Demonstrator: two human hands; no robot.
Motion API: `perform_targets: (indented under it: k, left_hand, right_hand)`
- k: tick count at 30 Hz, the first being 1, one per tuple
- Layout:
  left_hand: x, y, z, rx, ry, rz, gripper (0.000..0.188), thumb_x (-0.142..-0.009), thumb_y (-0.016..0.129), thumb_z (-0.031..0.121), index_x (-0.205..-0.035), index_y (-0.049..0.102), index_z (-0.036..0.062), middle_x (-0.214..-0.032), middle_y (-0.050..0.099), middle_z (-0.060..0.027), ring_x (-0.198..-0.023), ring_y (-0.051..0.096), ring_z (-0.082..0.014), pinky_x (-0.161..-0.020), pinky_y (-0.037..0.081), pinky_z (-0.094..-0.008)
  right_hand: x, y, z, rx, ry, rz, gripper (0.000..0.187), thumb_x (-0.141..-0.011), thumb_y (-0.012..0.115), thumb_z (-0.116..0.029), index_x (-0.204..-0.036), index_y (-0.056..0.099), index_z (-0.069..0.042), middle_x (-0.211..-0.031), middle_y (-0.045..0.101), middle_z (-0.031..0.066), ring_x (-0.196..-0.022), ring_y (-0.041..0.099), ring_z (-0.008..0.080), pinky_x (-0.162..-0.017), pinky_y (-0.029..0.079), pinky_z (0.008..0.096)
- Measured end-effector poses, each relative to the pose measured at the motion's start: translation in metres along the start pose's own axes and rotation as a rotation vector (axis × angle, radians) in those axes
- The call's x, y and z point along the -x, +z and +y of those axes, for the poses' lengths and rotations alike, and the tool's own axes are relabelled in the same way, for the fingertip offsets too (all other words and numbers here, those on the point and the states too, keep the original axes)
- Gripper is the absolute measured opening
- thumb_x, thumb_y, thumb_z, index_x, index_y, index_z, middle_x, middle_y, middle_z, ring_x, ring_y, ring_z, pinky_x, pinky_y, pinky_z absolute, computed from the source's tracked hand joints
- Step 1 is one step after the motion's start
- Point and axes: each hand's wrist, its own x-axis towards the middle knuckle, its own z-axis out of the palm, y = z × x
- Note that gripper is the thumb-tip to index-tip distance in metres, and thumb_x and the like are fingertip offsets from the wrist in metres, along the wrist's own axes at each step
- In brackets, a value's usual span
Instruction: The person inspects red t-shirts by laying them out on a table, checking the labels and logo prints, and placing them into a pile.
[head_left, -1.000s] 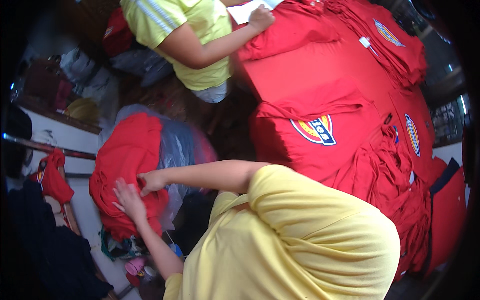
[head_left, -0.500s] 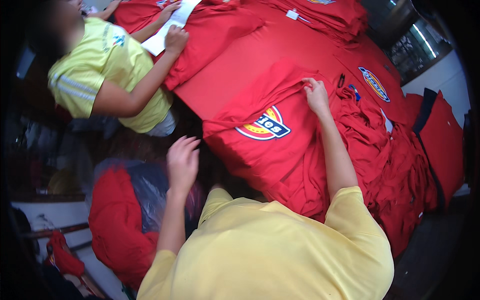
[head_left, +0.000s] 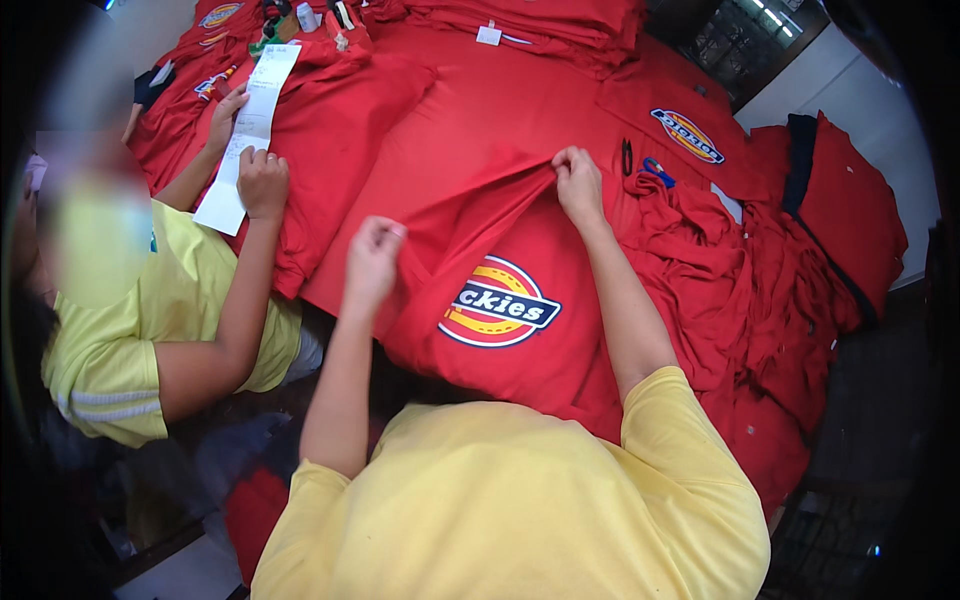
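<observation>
A red T-shirt (head_left: 555, 352) with a round printed emblem in yellow, white and dark blue lies in front of me over the near edge of the table. My right hand (head_left: 578, 186) pinches its cloth at the upper right and lifts it into a taut fold. Closed at the upper left of the shirt, my left hand (head_left: 372, 262) has finger and thumb together on the other end of that fold. The cloth stretches between both hands above the emblem. Part of the left-hand grip is hidden by the fingers.
Beside the shirt lie a black tool (head_left: 626, 157) and a blue-handled one (head_left: 658, 172). Crumpled red garments (head_left: 690, 270) are heaped at right; folded red garments (head_left: 560, 30) are stacked at the back. At left, a co-worker in yellow holds a long paper strip (head_left: 258, 110).
My left hand has come up from beside the table to the shirt and closed on its cloth. The fold is now raised and stretched. The view has shifted, and the co-worker's paper is now upright.
</observation>
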Motion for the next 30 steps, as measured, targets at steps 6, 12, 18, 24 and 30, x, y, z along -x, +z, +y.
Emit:
perform_targets:
  k: [6, 12, 18, 24, 30]
  left_hand:
    - [-0.031, -0.026, 0.014, 0.11, -0.255, -0.216, 0.01, -0.092, 0.063, 0.013, -0.093, 0.06, 0.0042, -0.072, 0.058, 0.0045, -0.062, 0.046, -0.0001, -0.055, 0.036, -0.0179]
    - [-0.045, -0.027, 0.018, 0.203, -0.12, -0.101, 0.01, -0.092, 0.063, 0.013, -0.095, 0.06, 0.0042, -0.074, 0.06, 0.0033, -0.059, 0.049, -0.0017, -0.052, 0.038, -0.0173]
    - [-0.048, -0.033, -0.044, 0.188, -0.211, -0.062, 0.011, -0.091, 0.062, 0.011, -0.096, 0.06, 0.002, -0.076, 0.062, 0.0005, -0.063, 0.054, -0.0025, -0.054, 0.044, -0.0193]
    - [-0.034, -0.024, 0.011, -0.73, 0.46, 0.008, 0.02, -0.086, 0.064, 0.008, -0.105, 0.062, 0.0043, -0.093, 0.064, -0.0078, -0.073, 0.062, -0.0187, -0.065, 0.05, -0.0284]
    - [-0.001, -0.01, 0.026, -0.94, 0.397, -0.585, 0.025, -0.082, 0.067, 0.021, -0.103, 0.064, 0.0066, -0.094, 0.06, -0.0112, -0.082, 0.063, -0.0324, -0.07, 0.052, -0.0416]
  right_hand:
    - [0.029, 0.021, -0.095, 0.065, -0.324, -0.051, 0.016, -0.085, 0.06, -0.011, -0.097, 0.064, -0.002, -0.095, 0.06, 0.0196, -0.092, 0.059, 0.0354, -0.085, 0.047, 0.0442]
    - [0.113, 0.029, -0.144, -0.223, 0.081, -0.597, 0.021, -0.089, 0.061, -0.022, -0.094, 0.063, -0.002, -0.094, 0.059, 0.0148, -0.088, 0.06, 0.0344, -0.078, 0.047, 0.0429]
    - [0.16, 0.024, -0.107, -0.202, -0.054, -0.369, 0.013, -0.082, 0.064, -0.002, -0.094, 0.059, 0.0, -0.096, 0.056, 0.0139, -0.089, 0.058, 0.0333, -0.076, 0.048, 0.0401]
    - [0.179, 0.031, -0.103, -0.144, -0.158, -0.284, 0.017, -0.081, 0.062, 0.001, -0.098, 0.059, 0.001, -0.105, 0.057, 0.015, -0.097, 0.056, 0.0329, -0.081, 0.048, 0.0399]
    - [0.177, 0.028, -0.105, -0.17, -0.138, -0.229, 0.017, -0.081, 0.063, 0.001, -0.098, 0.061, -0.001, -0.106, 0.057, 0.0149, -0.099, 0.057, 0.0334, -0.083, 0.048, 0.0396]
